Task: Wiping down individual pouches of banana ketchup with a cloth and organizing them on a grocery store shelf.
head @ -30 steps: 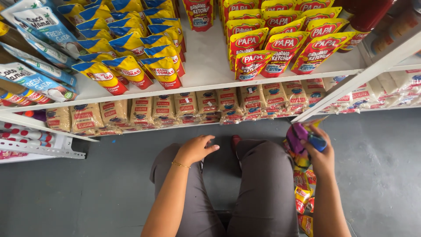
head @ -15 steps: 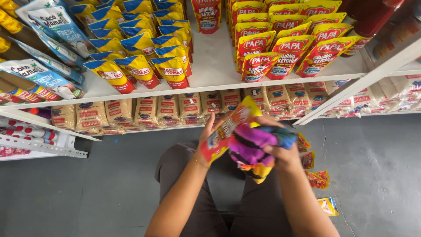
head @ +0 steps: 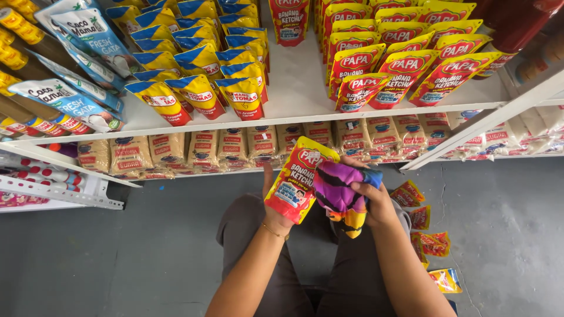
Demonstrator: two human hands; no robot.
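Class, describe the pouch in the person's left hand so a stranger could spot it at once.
Below the white shelf of pouches, two hands meet. The left hand holds a red and yellow sauce pouch. Unlike those shelved or on the floor, it is lifted beside a purple multicoloured cloth.

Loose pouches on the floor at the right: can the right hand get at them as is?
Probably not yet: the right hand is bunched around a multicoloured cloth. The path to the floor pouches looks clear, but its fingers are occupied.
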